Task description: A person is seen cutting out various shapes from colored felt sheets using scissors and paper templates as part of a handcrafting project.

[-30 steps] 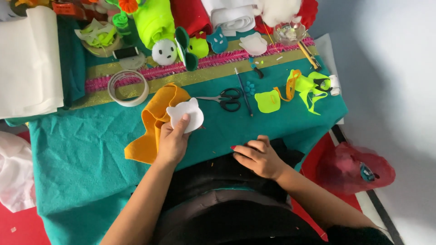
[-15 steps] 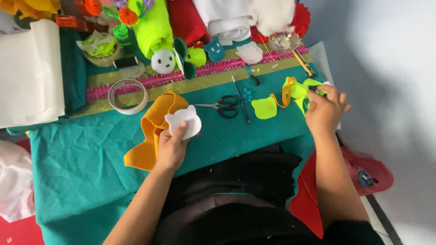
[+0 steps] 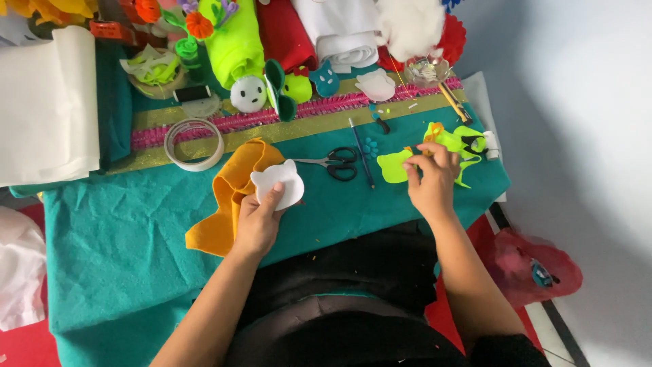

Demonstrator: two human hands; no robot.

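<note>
Tabletop (image 3: 122,265) w/ a teal felt cover fills most of the frame, lower left to centre right. Upper left: big roll of cream-white sheet material (image 3: 47,102). Top centre: rolled bolts of neon-green felt (image 3: 234,41), red felt (image 3: 285,30) & white felt (image 3: 343,34), w/ a puff of white stuffing (image 3: 411,24) to their right. A pink fringed trim strip w/ gold band (image 3: 299,119) runs across the upper middle. Centre-left: crumpled mustard-orange felt piece (image 3: 227,197) lying on the teal cover. Left hand (image 3: 261,221) sits centre frame, thumb & fingers pinching a white bear-head-shaped felt cutout (image 3: 278,180), held over the right edge of the orange felt. Right hand (image 3: 431,180), centre right, fingers bent down & pinching at the lime-green felt scraps (image 3: 455,143); just left of it, touching the fingers, a lime-green bear-head felt cutout (image 3: 394,166). Can't tell exactly which scrap the fingertips grip. Clear tape ring (image 3: 195,144) lies left of centre on the gold band. Black-handled scissors (image 3: 336,163) lie btwn the two hands, blades pointing left; a thin dark pencil (image 3: 361,153) just right of them. Smaller bits upper centre: white round felt face w/ dots (image 3: 248,94), dark green felt leaf shape (image 3: 278,88).
</note>
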